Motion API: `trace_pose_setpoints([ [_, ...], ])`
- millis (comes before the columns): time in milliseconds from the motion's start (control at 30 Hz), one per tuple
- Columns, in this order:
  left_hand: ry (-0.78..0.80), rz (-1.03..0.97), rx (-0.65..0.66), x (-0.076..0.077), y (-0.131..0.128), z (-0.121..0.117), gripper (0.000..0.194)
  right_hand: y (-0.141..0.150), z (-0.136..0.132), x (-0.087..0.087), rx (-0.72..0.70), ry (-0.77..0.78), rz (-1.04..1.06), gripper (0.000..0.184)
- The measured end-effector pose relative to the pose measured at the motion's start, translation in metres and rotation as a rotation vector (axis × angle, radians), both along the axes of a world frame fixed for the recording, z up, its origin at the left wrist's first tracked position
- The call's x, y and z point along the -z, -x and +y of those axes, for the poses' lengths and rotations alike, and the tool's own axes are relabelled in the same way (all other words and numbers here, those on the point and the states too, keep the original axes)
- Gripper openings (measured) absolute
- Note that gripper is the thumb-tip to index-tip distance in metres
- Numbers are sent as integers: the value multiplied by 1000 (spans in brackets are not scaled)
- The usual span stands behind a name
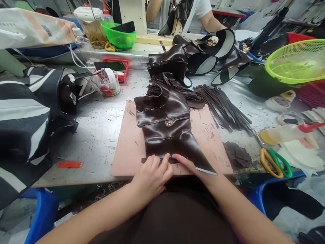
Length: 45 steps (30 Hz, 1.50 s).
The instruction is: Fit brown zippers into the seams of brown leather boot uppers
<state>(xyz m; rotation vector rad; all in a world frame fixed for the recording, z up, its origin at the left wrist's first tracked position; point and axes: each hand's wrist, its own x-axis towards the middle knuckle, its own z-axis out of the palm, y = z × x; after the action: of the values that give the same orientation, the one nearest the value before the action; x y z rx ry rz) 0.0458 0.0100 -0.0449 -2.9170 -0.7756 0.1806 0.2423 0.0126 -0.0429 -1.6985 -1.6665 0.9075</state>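
A glossy dark brown leather boot upper (167,118) with a small gold buckle lies on a pinkish board (124,149), its pointed part towards me on the right. Along its near edge runs a narrow dark leather strip (144,160). My left hand (153,173) is closed at that edge, fingertips pressed on the strip. My right hand (190,166) grips the same edge just to the right. One of its digits lies along the strip, while its other fingers are hidden by the leather. The two hands' fingertips almost meet.
Bundled dark strips (223,106) lie beyond the board. More boot uppers (167,61) are piled behind. Scissors (273,162) and a glue bottle (284,134) are on the right. Black-and-white pieces (22,112) fill the left. Another person's arm (213,22) shows across the table.
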Motion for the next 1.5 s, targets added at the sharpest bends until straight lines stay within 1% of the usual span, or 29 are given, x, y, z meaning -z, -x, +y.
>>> trace_pose_setpoints([
  [33, -12, -15, 18, 1, 0, 0, 60, -10, -1, -3, 39, 8, -36, 34],
  [67, -21, -34, 35, 2, -1, 1, 60, -21, -3, -6, 46, 33, -30, 38],
  [100, -26, -54, 49, 2, -1, 1, 60, -31, -6, -8, 27, 70, 31, 44],
  [167, -28, -76, 52, 4, -4, 2, 60, -46, -13, -9, -11, 167, 255, 55],
  [200, -27, -74, 45, 4, -5, 3, 60, -49, -15, -9, 9, 213, 350, 56],
  [233, -25, -71, 38, 4, -7, 4, 59, -50, -17, -8, 60, 238, 394, 55],
  [267, -22, -71, 32, 5, -9, 4, 58, -48, -18, -7, 127, 236, 383, 52],
  [333, -16, -101, 34, 7, -12, 6, 56, -43, -15, -4, 254, 179, 268, 45],
  [367, -12, -130, 44, 8, -13, 8, 55, -40, -11, -2, 294, 134, 212, 42],
  [433, -4, -180, 70, 10, -15, 10, 57, -39, -3, 2, 319, 74, 139, 37],
  [500, 3, -184, 80, 10, -17, 13, 59, -44, 5, 5, 301, 84, 93, 31],
  [567, 17, -148, 77, 7, -21, 17, 59, -50, 12, 7, 256, 133, 65, 25],
  [667, 45, -74, 71, -1, -28, 22, 54, -56, 18, 8, 182, 198, 33, 21],
  [733, 60, -55, 88, -4, -34, 25, 51, -57, 21, 7, 158, 211, 9, 20],
  [800, 85, -94, 123, -4, -39, 29, 52, -58, 23, 6, 156, 218, -14, 19],
  [867, 120, -145, 149, -2, -45, 31, 57, -58, 24, 5, 162, 232, -27, 19],
  [967, 143, -138, 139, -1, -55, 34, 58, -59, 25, 4, 178, 235, -55, 19],
  [1067, 138, -135, 123, -3, -65, 37, 54, -59, 23, 4, 184, 196, -115, 17],
  [1167, 163, -223, 132, -3, -71, 42, 53, -60, 22, 4, 171, 152, -181, 16],
  [1267, 165, -286, 135, 3, -73, 45, 66, -63, 21, 5, 169, 118, -221, 15],
  [1367, 115, -262, 134, 7, -75, 47, 74, -60, 15, 5, 162, 70, -217, 10],
  [1433, 92, -216, 137, 5, -78, 48, 72, -53, 6, 3, 154, -32, -260, 3],
  [1500, 75, -178, 154, 0, -82, 49, 69, -48, -5, -1, 81, -186, -345, 7],
])
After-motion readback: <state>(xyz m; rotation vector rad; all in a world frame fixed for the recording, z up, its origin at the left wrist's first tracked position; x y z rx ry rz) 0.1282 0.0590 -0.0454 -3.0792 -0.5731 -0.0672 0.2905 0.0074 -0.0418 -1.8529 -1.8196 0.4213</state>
